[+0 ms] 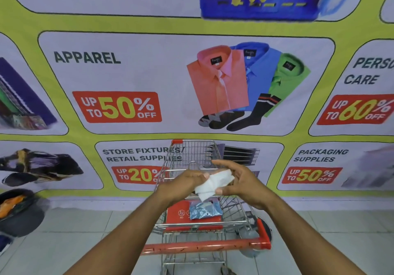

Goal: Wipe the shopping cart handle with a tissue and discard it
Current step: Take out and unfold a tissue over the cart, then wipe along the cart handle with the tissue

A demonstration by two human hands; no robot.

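A white tissue [211, 182] is held above the shopping cart, between both hands. My left hand [185, 181] pinches its left edge with the thumb on top. My right hand [241, 181] holds the right side, fingers curved around it. Below my forearms runs the cart's red handle [204, 245], bare and untouched. A blue tissue packet [204, 209] lies on the red child-seat flap [177, 213] in the wire cart.
The wire cart basket [191, 151] faces a wall covered by a large sale banner [128, 72]. A dark bin [17, 213] with orange contents stands at the left on the tiled floor [85, 232]. A round grey object [249, 232] sits on the floor right of the cart.
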